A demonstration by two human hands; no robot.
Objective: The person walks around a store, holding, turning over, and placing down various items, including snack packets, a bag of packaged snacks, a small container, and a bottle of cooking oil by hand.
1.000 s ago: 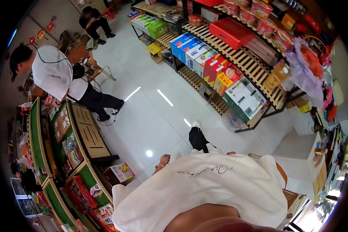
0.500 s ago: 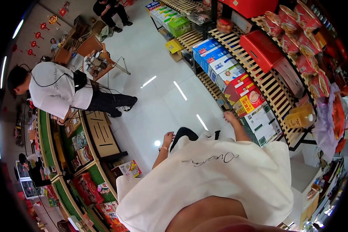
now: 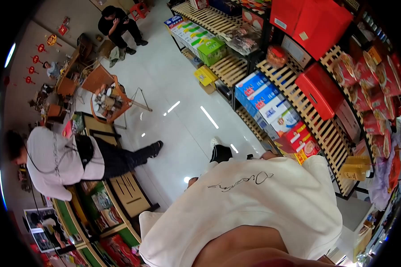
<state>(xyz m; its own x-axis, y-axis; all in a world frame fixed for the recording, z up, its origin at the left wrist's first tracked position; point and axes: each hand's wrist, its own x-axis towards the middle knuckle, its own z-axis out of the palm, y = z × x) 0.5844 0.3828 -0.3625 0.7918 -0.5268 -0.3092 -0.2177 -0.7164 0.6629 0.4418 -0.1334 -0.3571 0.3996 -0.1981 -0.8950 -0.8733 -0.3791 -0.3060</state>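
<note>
Only a small part of my left hand (image 3: 192, 181) shows past the edge of my white shirt (image 3: 249, 209), above the tiled floor. On the other side, my right hand (image 3: 268, 155) peeks out near the red and yellow boxes (image 3: 300, 144) on the low shelf; I cannot tell whether it touches them. Cloth hides the fingers of both hands, and nothing held is visible. One of my feet (image 3: 215, 142) is stretched forward on the floor.
Slatted shelves with blue milk cartons (image 3: 258, 91), a red box (image 3: 316, 89) and bagged goods run along the right. At left, a person in a white shirt (image 3: 58, 158) stands by display bins (image 3: 131, 191). A folding chair (image 3: 107, 95) holds items; another person (image 3: 120, 29) sits farther back.
The view has shifted forward along the aisle. Both my hands have drawn back toward my body and are now mostly behind the shirt. The person at left appears lower and closer.
</note>
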